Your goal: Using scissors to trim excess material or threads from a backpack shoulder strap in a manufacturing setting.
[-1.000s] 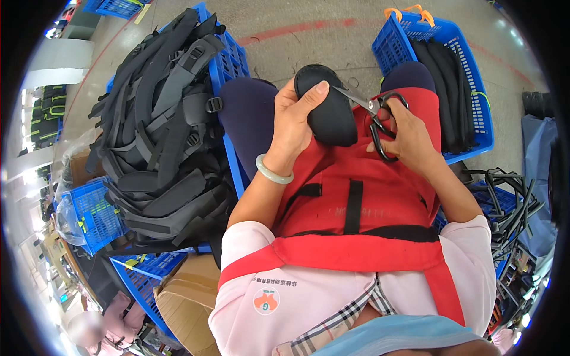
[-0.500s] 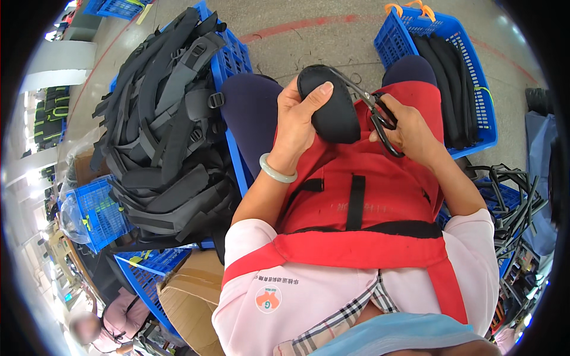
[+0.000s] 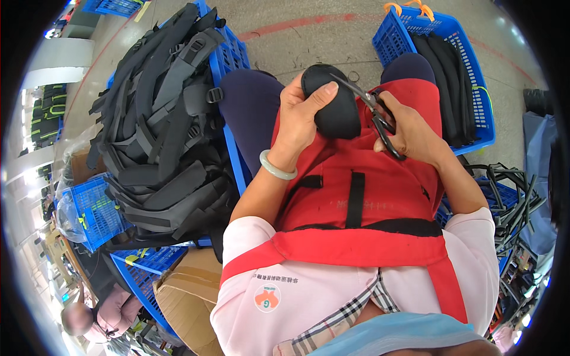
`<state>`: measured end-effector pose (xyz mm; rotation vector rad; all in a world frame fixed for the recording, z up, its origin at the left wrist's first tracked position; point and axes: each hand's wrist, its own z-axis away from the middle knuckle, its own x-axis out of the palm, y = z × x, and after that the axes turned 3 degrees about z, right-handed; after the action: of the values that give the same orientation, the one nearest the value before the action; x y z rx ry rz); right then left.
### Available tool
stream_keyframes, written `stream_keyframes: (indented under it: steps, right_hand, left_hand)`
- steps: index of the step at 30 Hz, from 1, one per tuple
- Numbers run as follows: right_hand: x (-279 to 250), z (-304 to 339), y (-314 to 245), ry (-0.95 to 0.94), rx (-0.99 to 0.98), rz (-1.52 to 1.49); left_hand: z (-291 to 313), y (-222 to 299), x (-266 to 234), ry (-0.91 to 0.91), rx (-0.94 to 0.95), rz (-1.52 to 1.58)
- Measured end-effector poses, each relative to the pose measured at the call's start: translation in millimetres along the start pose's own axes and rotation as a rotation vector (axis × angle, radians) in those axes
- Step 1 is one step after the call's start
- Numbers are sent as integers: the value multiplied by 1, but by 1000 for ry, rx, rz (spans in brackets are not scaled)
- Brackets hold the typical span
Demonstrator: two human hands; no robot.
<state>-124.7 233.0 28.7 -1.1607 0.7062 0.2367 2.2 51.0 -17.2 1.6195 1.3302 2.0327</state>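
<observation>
Above my lap, my left hand [image 3: 301, 113] grips a black padded fabric piece [image 3: 339, 114] with rounded ends, thumb pressed on its face. My right hand [image 3: 409, 132] has its fingers through the black handles of a pair of scissors [image 3: 375, 110]. The scissor blades point up and left, lying across the upper right edge of the padded piece. Whether the blades touch the fabric, I cannot tell. My left fingers behind the piece are hidden. Beneath both hands spreads a red apron [image 3: 380, 199] with a black strap.
A blue crate [image 3: 236, 50] at my left is heaped with black and grey backpack straps [image 3: 160, 118]. Front right stands another blue crate [image 3: 488, 113] holding long black pads [image 3: 442, 89]. Black strips [image 3: 510, 190] pile up at right; a cardboard box [image 3: 189, 296] sits lower left, near another person [image 3: 113, 314].
The padded piece has tilted slightly and shifted a little to the right in my left hand. My right hand and the scissors have barely moved.
</observation>
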Motion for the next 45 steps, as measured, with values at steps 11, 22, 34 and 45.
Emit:
stream_keyframes:
  steps: [11, 22, 34, 45]
  right_hand:
    - [20, -6, 7, -51, 74, -43]
    - [18, -8, 10, -72, 25, -89]
    - [29, -7, 15, 49, -84, -66]
    - [27, -3, 14, 3, -25, -215]
  left_hand:
    - [2, 1, -1, 74, 52, 110]
    - [4, 0, -2, 80, 42, 88]
    - [5, 0, -1, 120, 66, 82]
    - [8, -3, -1, 115, 54, 48]
